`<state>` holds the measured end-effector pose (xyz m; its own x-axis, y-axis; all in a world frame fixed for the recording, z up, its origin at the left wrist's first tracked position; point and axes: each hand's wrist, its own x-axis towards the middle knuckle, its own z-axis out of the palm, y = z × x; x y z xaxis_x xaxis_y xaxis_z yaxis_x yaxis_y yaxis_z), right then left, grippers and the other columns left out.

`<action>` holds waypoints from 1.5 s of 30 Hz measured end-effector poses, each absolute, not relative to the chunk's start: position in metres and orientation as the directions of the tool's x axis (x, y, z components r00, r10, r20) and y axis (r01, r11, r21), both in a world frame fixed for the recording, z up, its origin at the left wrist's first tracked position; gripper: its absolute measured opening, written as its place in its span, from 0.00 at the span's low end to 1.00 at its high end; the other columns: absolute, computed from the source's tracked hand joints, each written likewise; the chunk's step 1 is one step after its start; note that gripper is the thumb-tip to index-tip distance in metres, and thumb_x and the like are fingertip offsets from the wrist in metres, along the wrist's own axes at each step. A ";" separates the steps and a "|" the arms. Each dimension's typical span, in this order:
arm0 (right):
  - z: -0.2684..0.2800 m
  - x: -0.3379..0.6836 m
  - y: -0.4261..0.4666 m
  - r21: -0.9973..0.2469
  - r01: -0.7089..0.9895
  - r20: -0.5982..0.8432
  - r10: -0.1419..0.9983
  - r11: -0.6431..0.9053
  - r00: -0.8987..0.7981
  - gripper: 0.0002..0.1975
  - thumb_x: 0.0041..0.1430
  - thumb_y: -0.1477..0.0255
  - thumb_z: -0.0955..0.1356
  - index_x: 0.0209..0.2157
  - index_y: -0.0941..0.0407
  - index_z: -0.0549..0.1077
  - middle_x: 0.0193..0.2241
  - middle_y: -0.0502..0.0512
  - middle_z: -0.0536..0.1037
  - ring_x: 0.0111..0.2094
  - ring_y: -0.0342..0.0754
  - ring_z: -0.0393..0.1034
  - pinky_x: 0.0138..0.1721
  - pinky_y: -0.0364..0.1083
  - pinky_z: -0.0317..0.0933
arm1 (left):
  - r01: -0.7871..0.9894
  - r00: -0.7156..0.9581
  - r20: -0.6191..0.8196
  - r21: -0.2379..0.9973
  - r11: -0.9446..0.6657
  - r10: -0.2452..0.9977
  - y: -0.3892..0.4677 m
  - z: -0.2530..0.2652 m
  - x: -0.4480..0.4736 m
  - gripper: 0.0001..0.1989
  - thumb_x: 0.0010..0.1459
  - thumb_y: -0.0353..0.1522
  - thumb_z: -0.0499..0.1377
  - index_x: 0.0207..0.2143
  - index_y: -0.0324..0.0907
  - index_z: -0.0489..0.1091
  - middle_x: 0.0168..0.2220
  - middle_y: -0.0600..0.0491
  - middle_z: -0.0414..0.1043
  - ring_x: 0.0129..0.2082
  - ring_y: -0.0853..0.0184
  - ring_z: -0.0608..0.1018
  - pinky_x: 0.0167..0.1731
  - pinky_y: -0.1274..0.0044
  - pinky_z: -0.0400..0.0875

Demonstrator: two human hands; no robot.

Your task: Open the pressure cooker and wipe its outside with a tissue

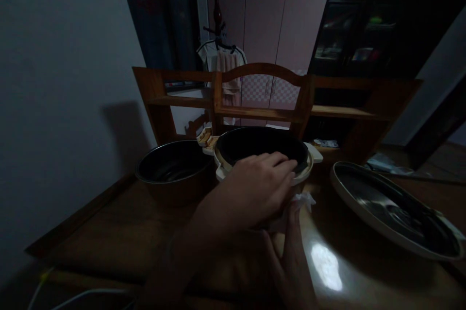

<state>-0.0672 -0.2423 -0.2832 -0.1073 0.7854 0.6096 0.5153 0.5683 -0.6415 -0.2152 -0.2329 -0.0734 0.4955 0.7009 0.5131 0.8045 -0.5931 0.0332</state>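
Note:
In front of me stands an electric cooker body [265, 140] with a dark, hollow inside, a pale rim and side handles. My left hand [260, 181] reaches across its front, the bent fingers hooked over the near rim and the palm against the outside. Below it my right hand [291, 256] is raised close to the cooker's front. A crumpled white tissue [305, 199] shows at its fingertips, pinched there. The cooker's front panel is mostly hidden behind my hands and in shadow.
A dark inner pot [174, 179] stands left of the cooker. The cooker's round lid [389, 208] lies tilted, underside up, on the right. A wooden shelf [262, 113] rises along the back of the table [218, 261]. A white cable [91, 293] runs at the lower left.

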 end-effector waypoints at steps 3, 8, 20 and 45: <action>-0.288 -0.069 -0.245 -0.660 0.518 0.572 0.811 0.544 -0.123 0.40 0.72 0.63 0.62 0.73 0.51 0.32 0.73 0.60 0.36 0.72 0.64 0.31 0.66 0.72 0.43 | 0.876 0.441 0.385 0.013 -0.482 0.811 -0.203 -0.083 -0.221 0.22 0.73 0.37 0.42 0.53 0.42 0.72 0.46 0.48 0.79 0.48 0.62 0.80 0.46 0.71 0.74; -0.301 -0.072 -0.248 -0.647 0.530 0.551 0.817 0.549 -0.173 0.42 0.71 0.65 0.62 0.72 0.53 0.27 0.73 0.62 0.31 0.72 0.65 0.27 0.66 0.73 0.42 | 0.845 0.513 0.219 -0.296 -0.445 0.830 -0.187 -0.087 -0.229 0.21 0.72 0.30 0.41 0.61 0.40 0.65 0.44 0.43 0.79 0.41 0.55 0.82 0.34 0.68 0.76; -0.271 -0.075 -0.239 -0.676 0.503 0.551 0.823 0.538 -0.139 0.45 0.70 0.65 0.64 0.72 0.54 0.25 0.73 0.60 0.26 0.72 0.63 0.22 0.68 0.70 0.40 | 0.802 0.495 0.164 -0.463 -0.376 0.854 -0.182 -0.089 -0.231 0.19 0.68 0.24 0.44 0.55 0.33 0.68 0.38 0.39 0.79 0.37 0.54 0.82 0.33 0.68 0.76; -0.263 -0.099 -0.249 -0.788 0.409 0.508 0.861 0.461 0.008 0.41 0.71 0.59 0.61 0.73 0.51 0.30 0.73 0.55 0.28 0.72 0.61 0.22 0.69 0.70 0.36 | 0.814 0.506 0.164 -0.415 -0.406 0.847 -0.177 -0.094 -0.237 0.20 0.66 0.24 0.48 0.58 0.34 0.66 0.46 0.37 0.78 0.42 0.50 0.82 0.34 0.64 0.77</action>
<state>-0.0992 -0.2487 -0.2630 0.0080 0.8613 0.5080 0.4088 0.4608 -0.7877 -0.2372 -0.1769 -0.0940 0.5062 0.8467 0.1642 0.8141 -0.4063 -0.4149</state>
